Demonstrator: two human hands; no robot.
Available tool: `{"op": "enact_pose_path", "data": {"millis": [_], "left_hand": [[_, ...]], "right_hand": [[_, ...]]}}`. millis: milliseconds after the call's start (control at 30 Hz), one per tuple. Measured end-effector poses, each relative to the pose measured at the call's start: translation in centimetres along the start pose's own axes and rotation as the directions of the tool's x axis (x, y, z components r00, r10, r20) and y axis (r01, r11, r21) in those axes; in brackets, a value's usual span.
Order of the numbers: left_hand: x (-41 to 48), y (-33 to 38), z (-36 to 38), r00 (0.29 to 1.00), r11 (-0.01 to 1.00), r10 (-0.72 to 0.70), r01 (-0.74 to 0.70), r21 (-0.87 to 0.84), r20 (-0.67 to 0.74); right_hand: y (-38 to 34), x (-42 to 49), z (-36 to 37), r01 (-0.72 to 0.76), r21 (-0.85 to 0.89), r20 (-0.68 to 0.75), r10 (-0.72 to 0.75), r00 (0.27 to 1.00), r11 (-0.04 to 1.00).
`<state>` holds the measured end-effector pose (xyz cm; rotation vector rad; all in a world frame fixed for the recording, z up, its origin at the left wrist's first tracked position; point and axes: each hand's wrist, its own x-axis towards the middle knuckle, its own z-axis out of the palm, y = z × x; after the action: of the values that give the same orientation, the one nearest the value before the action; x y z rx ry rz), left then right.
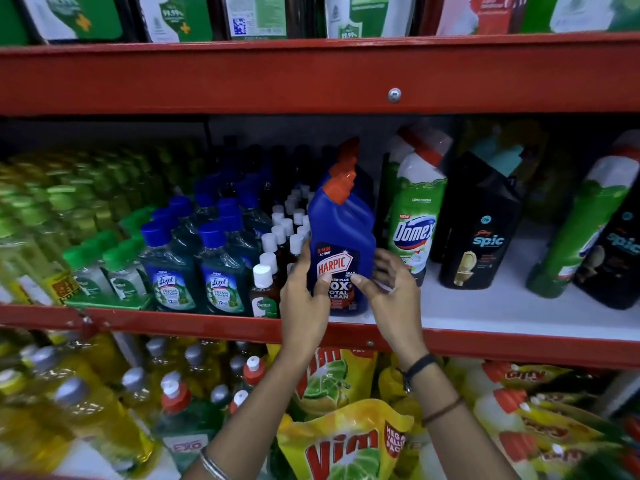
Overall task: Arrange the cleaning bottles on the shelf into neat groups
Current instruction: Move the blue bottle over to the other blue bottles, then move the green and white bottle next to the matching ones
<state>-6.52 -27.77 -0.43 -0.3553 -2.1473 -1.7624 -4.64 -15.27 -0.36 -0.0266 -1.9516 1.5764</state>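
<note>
Harpic bottle [341, 237], blue with an orange cap, stands upright at the front edge of the red-framed shelf [485, 310], and I've got both hands on it. My left hand [304, 299] has its grip pinching the bottle's left side, thumb across the label; my right hand [391, 289] pinches the right side. Just left, Dettol bottles [265, 289] and blue-capped Lizol bottles [221, 271]. Right and further back, a leaning Domex bottle [415, 220], then a black Spic bottle [479, 230].
</note>
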Motion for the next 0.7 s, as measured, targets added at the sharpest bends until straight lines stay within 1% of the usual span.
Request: {"op": "enact_pose_path", "data": {"millis": [167, 233, 300, 400, 467, 533, 600, 700], "left_hand": [[-0.5, 0.2, 0.9, 0.996, 0.996, 0.070, -0.067, 0.053, -0.052], [-1.3, 1.1, 3.2, 0.996, 0.997, 0.077, -0.076, 0.029, -0.051], [-2.3, 1.4, 3.7, 0.991, 0.995, 0.091, -0.094, -0.025, -0.098], [-3.5, 2.4, 4.1, 0.952, 0.967, 0.227, -0.246, -0.071, -0.204], [-3.8, 3.0, 4.5, 0.915, 0.921, 0.348, -0.375, -0.108, -0.205], [-4.3, 3.9, 6.2, 0.901, 0.884, 0.412, -0.431, -0.181, -0.134], [-4.8, 4.8, 8.6, 0.911, 0.876, 0.407, -0.409, -0.256, -0.064], [-5.3, 6.2, 12.4, 0.931, 0.887, 0.365, -0.347, -0.304, 0.001]], "right_hand": [[-0.1, 0.0, -0.7, 0.002, -0.011, 0.034, -0.002, 0.999, 1.000], [0.4, 0.3, -2.8, -0.005, -0.022, 0.022, 0.005, 1.000, 1.000], [0.4, 0.2, -3.0, -0.009, -0.024, 0.065, 0.010, 0.998, 1.000], [0.2, -0.1, -3.6, 0.001, -0.003, 0.069, -0.001, 0.998, 1.000], [0.0, -0.2, -4.6, 0.022, 0.027, 0.020, -0.022, 1.000, 0.999], [0.0, -0.3, -7.3, 0.037, 0.033, -0.060, -0.035, 0.998, 0.999], [0.0, -0.1, -10.7, 0.047, 0.016, -0.155, -0.044, 0.987, 0.999], [0.6, 0.7, -16.1, 0.041, -0.021, -0.294, -0.046, 0.955, 0.999]]}}
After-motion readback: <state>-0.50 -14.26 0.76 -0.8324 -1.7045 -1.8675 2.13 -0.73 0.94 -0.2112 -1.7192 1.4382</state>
